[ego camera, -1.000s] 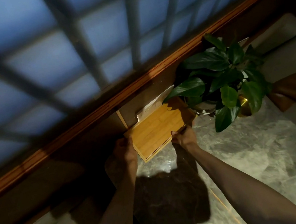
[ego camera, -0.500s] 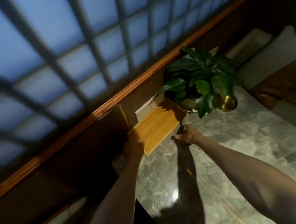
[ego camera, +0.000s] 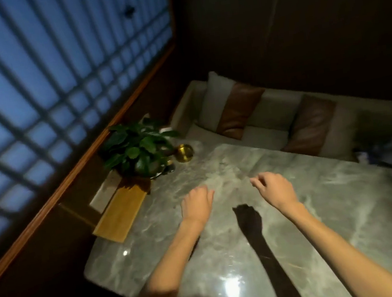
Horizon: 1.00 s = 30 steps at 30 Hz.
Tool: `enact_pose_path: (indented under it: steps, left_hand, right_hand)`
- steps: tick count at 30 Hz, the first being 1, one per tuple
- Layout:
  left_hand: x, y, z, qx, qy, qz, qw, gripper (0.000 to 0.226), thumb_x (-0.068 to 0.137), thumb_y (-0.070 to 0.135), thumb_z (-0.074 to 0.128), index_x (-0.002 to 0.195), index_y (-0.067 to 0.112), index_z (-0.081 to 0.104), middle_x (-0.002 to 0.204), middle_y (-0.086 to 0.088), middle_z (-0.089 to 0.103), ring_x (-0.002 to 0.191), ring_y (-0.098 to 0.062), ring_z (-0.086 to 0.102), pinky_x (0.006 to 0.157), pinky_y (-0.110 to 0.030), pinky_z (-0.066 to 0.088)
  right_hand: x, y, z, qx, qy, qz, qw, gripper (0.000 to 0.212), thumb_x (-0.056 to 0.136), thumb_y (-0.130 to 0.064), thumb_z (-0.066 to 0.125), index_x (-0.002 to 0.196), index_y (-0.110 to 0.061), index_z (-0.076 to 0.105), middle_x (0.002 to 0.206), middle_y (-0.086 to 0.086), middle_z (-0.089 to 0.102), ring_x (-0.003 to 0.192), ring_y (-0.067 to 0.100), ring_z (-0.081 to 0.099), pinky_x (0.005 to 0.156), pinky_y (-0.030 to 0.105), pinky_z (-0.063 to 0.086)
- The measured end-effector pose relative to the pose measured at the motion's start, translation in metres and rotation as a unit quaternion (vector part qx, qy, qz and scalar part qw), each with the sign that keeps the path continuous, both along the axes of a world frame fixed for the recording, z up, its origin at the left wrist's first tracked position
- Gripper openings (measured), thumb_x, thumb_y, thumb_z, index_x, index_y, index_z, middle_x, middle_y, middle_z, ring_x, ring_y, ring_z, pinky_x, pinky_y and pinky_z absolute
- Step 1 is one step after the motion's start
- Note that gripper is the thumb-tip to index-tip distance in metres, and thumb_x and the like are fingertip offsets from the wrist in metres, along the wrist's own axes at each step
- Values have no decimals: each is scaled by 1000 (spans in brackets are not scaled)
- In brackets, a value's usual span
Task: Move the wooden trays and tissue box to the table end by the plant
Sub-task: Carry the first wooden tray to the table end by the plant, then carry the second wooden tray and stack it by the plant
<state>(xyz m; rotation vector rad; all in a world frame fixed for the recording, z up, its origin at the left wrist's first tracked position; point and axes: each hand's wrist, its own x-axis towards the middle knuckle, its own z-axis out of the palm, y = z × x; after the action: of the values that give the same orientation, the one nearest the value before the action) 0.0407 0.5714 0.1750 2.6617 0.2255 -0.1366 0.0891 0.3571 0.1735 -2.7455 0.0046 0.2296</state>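
Observation:
A light wooden tray (ego camera: 121, 213) lies flat along the left edge of the marble table (ego camera: 297, 209), its far end touching the potted green plant (ego camera: 137, 148). A pale flat object (ego camera: 104, 191), maybe a tissue box, lies beside it against the wall. My left hand (ego camera: 197, 204) hovers over the table to the right of the tray, fingers loosely curled, holding nothing. My right hand (ego camera: 274, 189) hangs further right, fingers apart and empty.
A small brass bowl (ego camera: 183, 152) stands right of the plant. Behind the table runs a cream sofa (ego camera: 272, 113) with brown cushions. A wooden ledge and a latticed window line the left side. Dark items lie at the far right.
Both hands have let go of the wooden tray and pulled back toward the middle of the table. The tray rests by the plant. My view has swung back and rightward.

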Motion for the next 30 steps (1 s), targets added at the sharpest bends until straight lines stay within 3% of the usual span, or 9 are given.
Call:
enact_pose_path:
  steps: [2, 4, 7, 10, 16, 20, 23, 26, 30]
  left_hand:
    - [-1, -55, 12, -8, -26, -34, 999, 36, 99, 39, 44, 88, 9, 63, 92, -11, 70, 88, -32, 67, 73, -42, 51]
    - [-6, -111, 17, -26, -30, -60, 997, 31, 97, 36, 46, 86, 11, 62, 93, -12, 70, 92, -35, 66, 74, -42, 50]
    - [-22, -192, 12, -39, -26, -73, 996, 27, 94, 37, 49, 89, 14, 62, 97, -13, 72, 98, -37, 66, 79, -43, 52]
    - [-42, -274, -2, -28, -13, -104, 994, 27, 93, 39, 49, 91, 16, 64, 98, -11, 74, 99, -36, 67, 79, -41, 53]
    - [-88, -395, -41, -19, 30, -177, 984, 24, 93, 36, 47, 89, 21, 65, 92, -7, 74, 95, -33, 69, 72, -38, 51]
    - [-102, -442, -52, 11, 27, -198, 980, 24, 95, 33, 45, 90, 20, 65, 88, -2, 73, 87, -30, 69, 63, -31, 40]
    - [-108, -463, -60, 6, 18, -189, 982, 27, 97, 33, 45, 83, 16, 61, 75, -2, 66, 78, -30, 69, 60, -31, 42]
    - [-113, -476, -82, 22, 49, -157, 986, 30, 99, 34, 44, 95, 11, 62, 89, -11, 71, 85, -33, 68, 75, -41, 54]
    - [-128, -486, -127, 45, 228, -83, 969, 38, 100, 35, 39, 107, 3, 60, 109, -19, 68, 103, -36, 65, 89, -43, 53]
  right_hand:
    - [-26, -68, 11, -1, -39, -39, 998, 33, 97, -47, 52, 86, -19, 66, 92, 4, 72, 92, 30, 69, 68, 38, 50]
    - [-59, -136, 16, 13, -60, -76, 995, 28, 96, -48, 53, 101, -26, 68, 99, -2, 71, 96, 25, 70, 69, 36, 51]
    - [-115, -231, 12, 32, -45, -121, 991, 43, 95, -52, 54, 132, -28, 60, 122, -3, 69, 112, 21, 67, 88, 41, 56]
    - [-176, -317, -2, 53, 8, -184, 981, 52, 95, -56, 51, 142, -31, 52, 135, -4, 64, 124, 20, 62, 99, 44, 53]
    - [-267, -448, -27, 92, 66, -285, 952, 57, 96, -51, 53, 145, -23, 50, 143, 6, 58, 131, 27, 56, 107, 44, 47]
    - [-285, -499, -36, 93, 74, -307, 944, 56, 96, -53, 52, 144, -24, 52, 140, 3, 61, 127, 24, 59, 104, 45, 49]
    - [-285, -524, -52, 118, 90, -320, 936, 53, 94, -55, 53, 138, -26, 56, 135, 1, 64, 123, 23, 62, 101, 45, 51]
    - [-271, -547, -78, 144, 137, -345, 917, 52, 93, -54, 54, 136, -24, 58, 134, 4, 65, 124, 29, 60, 103, 47, 49]
    - [-258, -558, -120, 171, 210, -382, 884, 49, 99, -44, 49, 135, -13, 59, 139, 15, 60, 128, 36, 56, 108, 44, 42]
